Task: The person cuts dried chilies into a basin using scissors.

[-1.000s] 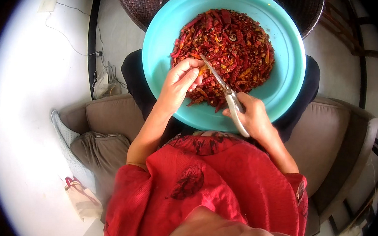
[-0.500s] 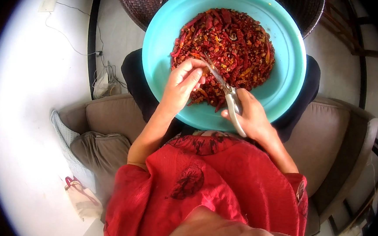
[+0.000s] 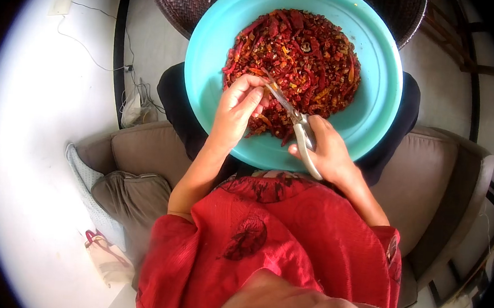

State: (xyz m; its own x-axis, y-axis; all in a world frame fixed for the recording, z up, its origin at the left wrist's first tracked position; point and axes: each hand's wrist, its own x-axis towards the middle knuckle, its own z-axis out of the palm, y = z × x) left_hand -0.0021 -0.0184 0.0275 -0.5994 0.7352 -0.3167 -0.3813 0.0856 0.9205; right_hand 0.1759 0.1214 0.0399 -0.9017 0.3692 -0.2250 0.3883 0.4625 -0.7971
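My left hand point(image 3: 236, 110) is closed in a pinch over the left part of a turquoise basin point(image 3: 379, 106). A dried chili pepper, mostly hidden by the fingers, is in that pinch. My right hand point(image 3: 328, 151) wraps around the pale handles of a pair of scissors point(image 3: 306, 147). The scissor blades are slightly apart and point up and left, right beside my left fingertips. Below both hands, a heap of cut dried red chilies point(image 3: 302, 60) covers the basin's bottom, with some longer pieces and yellow-orange bits among them.
The basin rests over my lap, against a dark woven basket point(image 3: 174, 0) behind it. I sit on a brown sofa point(image 3: 420, 177), with a dark cushion point(image 3: 132, 194) at left. Cables point(image 3: 137, 83) and a cloth bag point(image 3: 108, 256) lie on the left. Wooden framing point(image 3: 450, 36) stands at upper right.
The blade tips have shifted slightly left toward my left fingertips. Both hands stay in almost the same place, with the same grips.
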